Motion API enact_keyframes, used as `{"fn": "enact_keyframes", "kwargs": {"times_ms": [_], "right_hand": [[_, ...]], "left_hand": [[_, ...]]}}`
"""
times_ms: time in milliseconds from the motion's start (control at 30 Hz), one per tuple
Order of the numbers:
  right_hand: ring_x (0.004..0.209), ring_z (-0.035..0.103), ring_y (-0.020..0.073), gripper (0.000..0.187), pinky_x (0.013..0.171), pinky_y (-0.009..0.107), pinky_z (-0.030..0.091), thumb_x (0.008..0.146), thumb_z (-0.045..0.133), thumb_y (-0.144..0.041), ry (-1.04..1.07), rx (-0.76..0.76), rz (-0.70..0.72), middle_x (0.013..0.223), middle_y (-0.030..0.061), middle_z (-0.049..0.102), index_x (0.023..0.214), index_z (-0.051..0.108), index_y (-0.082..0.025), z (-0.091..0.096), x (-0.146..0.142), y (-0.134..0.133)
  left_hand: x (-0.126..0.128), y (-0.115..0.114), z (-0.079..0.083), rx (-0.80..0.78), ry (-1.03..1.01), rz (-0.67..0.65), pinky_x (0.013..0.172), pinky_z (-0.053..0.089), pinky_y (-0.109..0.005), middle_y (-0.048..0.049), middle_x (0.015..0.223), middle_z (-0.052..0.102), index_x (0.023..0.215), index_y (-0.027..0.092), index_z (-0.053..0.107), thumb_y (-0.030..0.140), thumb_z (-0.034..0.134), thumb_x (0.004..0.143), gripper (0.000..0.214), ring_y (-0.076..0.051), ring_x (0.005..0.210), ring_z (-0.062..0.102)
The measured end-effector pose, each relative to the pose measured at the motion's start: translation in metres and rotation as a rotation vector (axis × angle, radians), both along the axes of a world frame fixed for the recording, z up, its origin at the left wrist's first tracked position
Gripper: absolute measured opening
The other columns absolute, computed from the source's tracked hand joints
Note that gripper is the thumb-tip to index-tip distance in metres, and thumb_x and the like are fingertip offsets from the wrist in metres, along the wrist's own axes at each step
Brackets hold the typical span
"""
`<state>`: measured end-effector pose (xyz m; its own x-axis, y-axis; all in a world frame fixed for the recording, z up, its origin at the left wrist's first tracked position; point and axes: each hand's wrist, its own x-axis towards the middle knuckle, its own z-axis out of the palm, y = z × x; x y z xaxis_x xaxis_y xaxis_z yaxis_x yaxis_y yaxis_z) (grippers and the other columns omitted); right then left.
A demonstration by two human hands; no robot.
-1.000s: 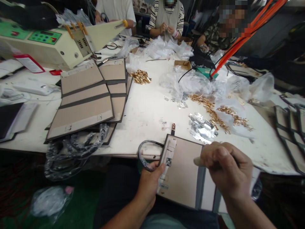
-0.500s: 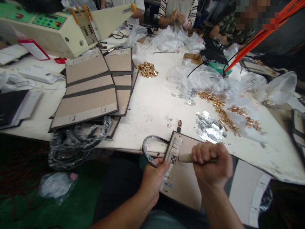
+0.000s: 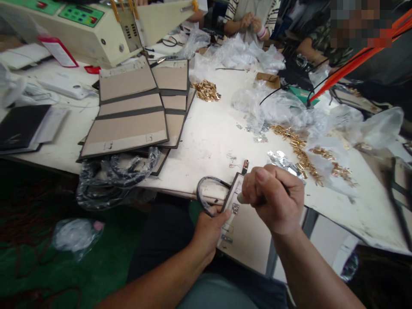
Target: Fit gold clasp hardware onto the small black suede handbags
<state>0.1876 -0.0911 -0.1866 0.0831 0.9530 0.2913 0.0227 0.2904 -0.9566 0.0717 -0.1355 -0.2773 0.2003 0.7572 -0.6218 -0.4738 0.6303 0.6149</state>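
Note:
My left hand (image 3: pixel 209 231) is closed on the left edge of a flat bag panel (image 3: pixel 252 236) with beige backing and dark borders, its thumb on top. Beside the thumb a small square metal plate (image 3: pixel 235 208) sits on the panel's pale strip, and another metal piece (image 3: pixel 226 238) lies lower down. A plastic-wrapped black handle (image 3: pixel 200 191) loops out from the panel's left side. My right hand (image 3: pixel 275 197) is a fist around a tan stick-like tool (image 3: pixel 240 198). Only the blunt end of that tool shows, over the strip; the fist hides the rest.
Stacked beige-backed panels (image 3: pixel 128 122) lie at the left, below a cream machine (image 3: pixel 99 38). Gold metal parts (image 3: pixel 206 90) are heaped behind; more gold parts (image 3: pixel 299 150) and silver plates (image 3: pixel 283 161) lie to the right. Clear plastic bags (image 3: pixel 273 103) and co-workers' hands (image 3: pixel 251 22) are farther back.
My right fist has shifted up and left over the panel, carrying the tool's end from beside the square plate to above it. My left hand keeps its hold. The whole view has shifted slightly.

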Motion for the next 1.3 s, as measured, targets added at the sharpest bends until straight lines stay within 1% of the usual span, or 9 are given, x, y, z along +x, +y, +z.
{"fn": "enact_keyframes", "kwargs": {"times_ms": [100,200,400,667,867,967,1067,1167,1300], "right_hand": [[0.048,0.042,0.0112,0.047,0.049,0.028,0.033,0.099,0.061,-0.036,-0.230,-0.060,0.144,0.052,-0.0031,0.047,0.056,0.048,-0.021,0.001,-0.010,0.006],[0.049,0.041,0.0109,0.048,0.049,0.028,0.031,0.099,0.059,-0.033,-0.358,-0.071,0.161,0.051,-0.0029,0.047,0.054,0.048,-0.021,-0.003,-0.007,0.004],[0.049,0.044,0.0125,0.046,0.050,0.029,0.035,0.100,0.059,-0.033,-0.061,-0.015,0.052,0.052,-0.0024,0.049,0.057,0.049,-0.022,-0.017,0.009,-0.010],[0.047,0.045,0.0129,0.044,0.049,0.029,0.037,0.100,0.059,-0.033,0.109,0.113,-0.064,0.051,-0.0030,0.049,0.058,0.051,-0.022,-0.026,0.009,-0.024],[0.050,0.047,0.0139,0.050,0.054,0.028,0.037,0.099,0.058,-0.049,-0.284,-0.231,-0.219,0.051,-0.0022,0.052,0.058,0.051,-0.022,-0.024,0.038,-0.033],[0.060,0.057,0.0169,0.035,0.060,0.028,0.040,0.092,0.066,-0.047,-0.589,-0.406,-0.291,0.061,-0.0010,0.062,0.069,0.063,-0.021,-0.025,0.057,-0.035],[0.079,0.067,0.0205,0.015,0.072,0.029,0.043,0.088,0.070,-0.038,-0.855,-0.418,-0.242,0.084,0.0014,0.074,0.085,0.074,-0.024,-0.041,0.060,-0.035],[0.087,0.069,0.0219,0.015,0.074,0.029,0.041,0.092,0.066,-0.037,-0.988,-0.411,-0.288,0.095,0.0023,0.075,0.092,0.076,-0.026,-0.058,0.053,-0.037],[0.090,0.070,0.0216,0.017,0.071,0.028,0.039,0.096,0.062,-0.036,-1.023,-0.407,-0.318,0.100,0.0020,0.075,0.096,0.076,-0.027,-0.063,0.049,-0.036]], "left_hand": [[0.000,-0.001,-0.001,0.017,-0.022,0.034,0.058,0.047,-0.025,-0.0032,0.065,0.071,0.076,0.013,0.073,0.041,0.093,0.061,0.037,-0.014,0.058,0.062],[-0.001,0.000,0.001,0.004,-0.063,0.023,0.058,0.048,-0.025,-0.0051,0.068,0.073,0.076,0.013,0.074,0.043,0.093,0.061,0.039,-0.016,0.060,0.064],[-0.002,0.001,0.003,-0.034,-0.080,-0.004,0.059,0.049,-0.027,-0.0065,0.068,0.074,0.078,0.012,0.074,0.041,0.094,0.057,0.041,-0.017,0.058,0.065],[-0.003,0.000,0.003,-0.015,-0.045,-0.001,0.058,0.048,-0.026,-0.0057,0.067,0.073,0.076,0.012,0.073,0.040,0.096,0.055,0.042,-0.015,0.057,0.064],[-0.005,-0.006,0.002,0.002,0.014,-0.019,0.060,0.050,-0.027,-0.0063,0.067,0.074,0.080,0.012,0.072,0.042,0.096,0.053,0.047,-0.017,0.059,0.066],[-0.007,-0.017,0.002,-0.002,0.030,-0.048,0.059,0.049,-0.027,-0.0045,0.065,0.073,0.083,0.013,0.072,0.045,0.096,0.053,0.050,-0.017,0.057,0.065],[-0.010,-0.030,-0.003,0.001,0.049,-0.071,0.060,0.050,-0.028,-0.0048,0.068,0.073,0.084,0.012,0.073,0.047,0.096,0.053,0.052,-0.017,0.058,0.065],[-0.019,-0.036,-0.010,0.022,0.091,-0.103,0.069,0.055,-0.032,-0.0082,0.079,0.076,0.091,0.012,0.073,0.049,0.093,0.058,0.054,-0.023,0.072,0.071],[-0.047,-0.028,-0.006,0.291,0.503,0.099,0.095,0.056,-0.044,-0.0159,0.123,0.070,0.126,0.015,0.062,0.049,0.084,0.072,0.068,-0.032,0.111,0.069]]}}
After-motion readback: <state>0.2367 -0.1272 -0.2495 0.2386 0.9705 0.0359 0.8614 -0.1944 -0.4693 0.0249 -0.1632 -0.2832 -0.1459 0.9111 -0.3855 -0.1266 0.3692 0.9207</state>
